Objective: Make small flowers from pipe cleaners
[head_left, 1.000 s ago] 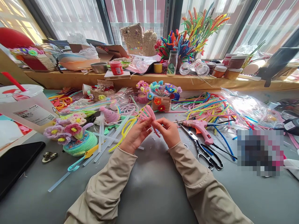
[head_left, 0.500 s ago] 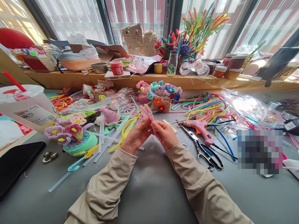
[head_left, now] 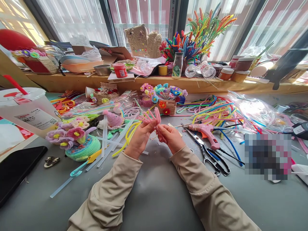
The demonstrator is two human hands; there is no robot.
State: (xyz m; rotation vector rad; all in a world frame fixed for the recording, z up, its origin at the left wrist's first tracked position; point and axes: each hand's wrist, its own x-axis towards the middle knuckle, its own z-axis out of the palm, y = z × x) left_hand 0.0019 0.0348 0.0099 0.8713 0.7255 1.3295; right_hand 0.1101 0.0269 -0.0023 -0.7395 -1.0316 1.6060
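Several pink pipe cleaners [head_left: 151,116], bent into loops, fan upward from between my two hands above the grey table. My left hand [head_left: 141,136] pinches their base between thumb and fingers. Close against it, my right hand [head_left: 170,137] is closed with its thumb and forefinger on the lower end of the pink bundle. The fingers hide most of that lower end. To the right of my hands lie a pair of scissors [head_left: 207,153] and a pink hot glue gun [head_left: 207,132]. Yellow pipe cleaners [head_left: 131,133] lie just left of my left hand.
A green pot of fuzzy flowers [head_left: 83,149], clear glue sticks [head_left: 105,134] and a black phone [head_left: 21,170] are on the left, beside a drink cup [head_left: 29,112]. Loose pipe cleaners [head_left: 216,112] pile up at right. Behind stands a flower basket [head_left: 168,107] below a cluttered ledge [head_left: 149,84].
The pink loops have turned and spread into a wider fan. My right hand's fingers have shifted to the lower end of the bundle; both arms are nearly where they were.
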